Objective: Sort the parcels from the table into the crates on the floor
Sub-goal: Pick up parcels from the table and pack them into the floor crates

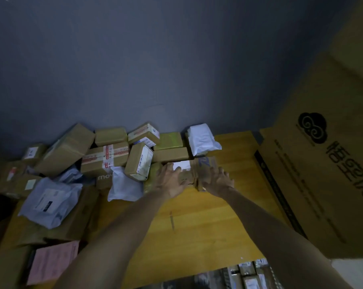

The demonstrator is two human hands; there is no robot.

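Both arms reach forward over the wooden table (197, 222). My left hand (170, 180) and my right hand (217, 179) press on the two ends of a small cardboard parcel (194, 170) with a white label and blue print, which lies on the table. Behind and to the left of it a heap of parcels is stacked against the wall: brown boxes (104, 158), a white poly bag (201, 138), a grey poly bag (49, 202) and a pink mailer (51, 261). A crate with parcels in it (247, 274) shows below the table's front edge.
A very large cardboard carton (322, 174) with black print stands on the right, close to my right arm. A dark grey wall (155, 59) backs the table. Bare wood lies between the heap and the carton.
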